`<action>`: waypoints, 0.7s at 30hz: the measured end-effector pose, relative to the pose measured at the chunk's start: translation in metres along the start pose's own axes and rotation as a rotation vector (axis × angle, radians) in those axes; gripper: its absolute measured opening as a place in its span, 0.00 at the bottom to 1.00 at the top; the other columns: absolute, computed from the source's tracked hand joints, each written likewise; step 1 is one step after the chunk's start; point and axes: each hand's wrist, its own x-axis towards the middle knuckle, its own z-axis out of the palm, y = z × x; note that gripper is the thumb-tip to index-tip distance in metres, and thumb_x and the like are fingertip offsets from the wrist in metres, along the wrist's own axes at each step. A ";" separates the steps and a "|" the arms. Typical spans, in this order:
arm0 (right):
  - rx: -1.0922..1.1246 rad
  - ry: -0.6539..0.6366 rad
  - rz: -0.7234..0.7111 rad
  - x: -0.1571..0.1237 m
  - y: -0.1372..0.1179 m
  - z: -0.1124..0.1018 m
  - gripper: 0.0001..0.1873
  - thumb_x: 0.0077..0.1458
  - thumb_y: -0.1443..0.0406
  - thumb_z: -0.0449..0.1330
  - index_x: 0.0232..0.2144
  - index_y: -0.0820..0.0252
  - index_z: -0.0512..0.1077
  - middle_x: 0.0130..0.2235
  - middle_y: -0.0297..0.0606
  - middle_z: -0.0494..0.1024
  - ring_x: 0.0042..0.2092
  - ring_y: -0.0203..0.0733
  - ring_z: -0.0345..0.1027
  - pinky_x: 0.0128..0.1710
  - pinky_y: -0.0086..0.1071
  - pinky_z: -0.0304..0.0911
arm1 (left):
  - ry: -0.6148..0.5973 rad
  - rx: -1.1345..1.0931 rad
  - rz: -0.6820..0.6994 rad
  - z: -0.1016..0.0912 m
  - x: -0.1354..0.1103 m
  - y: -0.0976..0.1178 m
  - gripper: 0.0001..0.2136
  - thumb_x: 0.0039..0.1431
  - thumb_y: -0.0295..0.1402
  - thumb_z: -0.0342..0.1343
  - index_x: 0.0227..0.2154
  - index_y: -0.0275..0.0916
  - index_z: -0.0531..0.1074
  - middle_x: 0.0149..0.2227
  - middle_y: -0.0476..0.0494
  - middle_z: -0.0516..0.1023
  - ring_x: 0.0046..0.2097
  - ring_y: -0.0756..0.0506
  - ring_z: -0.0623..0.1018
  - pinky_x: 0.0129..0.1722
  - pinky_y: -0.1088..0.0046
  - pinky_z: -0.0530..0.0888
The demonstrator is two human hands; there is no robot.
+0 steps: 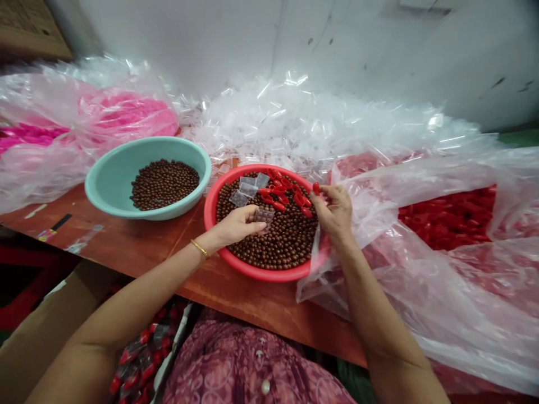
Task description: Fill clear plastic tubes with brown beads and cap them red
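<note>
My left hand (243,224) pinches a small clear plastic box (264,217) above a red basin (272,275). Brown round beads (290,238) fill this basin. On top of them lie several more clear plastic pieces (248,188) and a cluster of red plastic pieces (280,191), some ring-shaped. Over the basin's right rim, my right hand (334,210) is closed with a red plastic piece (316,188) between thumb and fingers. The two hands are apart. How far the clear box is filled cannot be made out.
A teal basin (107,174) with brown beads stands on the left. Right of the red basin, a plastic bag (442,280) holds red pieces (450,219). Clear plastic pieces (269,118) pile along the wall. Pink pieces (130,112) lie bagged at left. Below the table edge, a box contains red-capped clear containers (137,367).
</note>
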 end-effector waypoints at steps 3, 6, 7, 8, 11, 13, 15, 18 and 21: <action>0.307 -0.072 0.161 -0.006 -0.021 -0.006 0.11 0.47 0.56 0.60 0.26 0.57 0.69 0.21 0.27 0.64 0.22 0.32 0.57 0.23 0.29 0.57 | 0.012 -0.043 0.024 -0.001 -0.004 -0.005 0.11 0.46 0.28 0.61 0.33 0.32 0.69 0.33 0.48 0.72 0.35 0.52 0.71 0.39 0.74 0.69; 0.598 -0.195 0.327 -0.016 -0.045 -0.005 0.13 0.46 0.54 0.61 0.25 0.56 0.65 0.16 0.23 0.62 0.15 0.28 0.52 0.16 0.25 0.50 | -0.031 -0.111 0.024 0.000 -0.007 -0.004 0.13 0.46 0.32 0.62 0.34 0.33 0.68 0.33 0.49 0.72 0.34 0.52 0.72 0.39 0.73 0.71; 0.654 -0.237 0.374 -0.020 -0.052 -0.003 0.14 0.46 0.54 0.61 0.25 0.56 0.65 0.15 0.22 0.62 0.14 0.28 0.52 0.15 0.25 0.49 | -0.050 -0.125 0.014 0.000 -0.008 -0.003 0.14 0.46 0.33 0.63 0.34 0.33 0.68 0.32 0.49 0.71 0.34 0.52 0.72 0.38 0.73 0.72; 0.694 -0.275 0.415 -0.024 -0.059 0.000 0.15 0.45 0.53 0.62 0.26 0.56 0.64 0.15 0.22 0.62 0.14 0.29 0.54 0.14 0.24 0.50 | -0.069 -0.131 0.002 0.001 -0.010 -0.001 0.14 0.46 0.34 0.63 0.33 0.33 0.67 0.32 0.50 0.71 0.33 0.52 0.72 0.37 0.73 0.72; 0.744 -0.338 0.494 -0.035 -0.074 0.012 0.18 0.42 0.53 0.64 0.24 0.56 0.62 0.16 0.22 0.65 0.16 0.30 0.62 0.16 0.24 0.56 | -0.094 -0.118 -0.005 0.002 -0.013 0.002 0.14 0.47 0.36 0.62 0.33 0.34 0.67 0.30 0.51 0.69 0.31 0.53 0.71 0.32 0.76 0.73; 0.740 -0.354 0.504 -0.041 -0.079 0.017 0.18 0.40 0.54 0.66 0.24 0.57 0.62 0.18 0.23 0.67 0.18 0.30 0.64 0.18 0.24 0.60 | -0.092 -0.128 0.005 0.001 -0.014 0.003 0.14 0.48 0.37 0.61 0.34 0.34 0.67 0.30 0.50 0.69 0.31 0.54 0.70 0.30 0.77 0.72; 0.710 -0.356 0.499 -0.044 -0.079 0.019 0.17 0.41 0.54 0.66 0.26 0.57 0.65 0.22 0.24 0.69 0.19 0.29 0.65 0.19 0.24 0.62 | -0.080 -0.150 -0.003 0.001 -0.014 0.003 0.13 0.50 0.37 0.59 0.34 0.35 0.66 0.30 0.51 0.68 0.30 0.54 0.69 0.29 0.78 0.71; 0.630 -0.347 0.480 -0.046 -0.076 0.016 0.18 0.44 0.54 0.64 0.35 0.57 0.68 0.22 0.24 0.69 0.19 0.28 0.62 0.19 0.24 0.61 | -0.044 -0.139 -0.030 0.000 -0.012 0.001 0.10 0.51 0.36 0.56 0.32 0.34 0.65 0.29 0.51 0.67 0.28 0.55 0.69 0.28 0.79 0.71; 0.578 -0.380 0.425 -0.047 -0.074 0.013 0.18 0.50 0.53 0.59 0.40 0.57 0.69 0.22 0.25 0.69 0.18 0.28 0.59 0.18 0.25 0.58 | -0.061 -0.084 -0.042 0.001 -0.011 0.001 0.09 0.50 0.35 0.56 0.31 0.34 0.65 0.29 0.51 0.66 0.27 0.55 0.68 0.27 0.79 0.70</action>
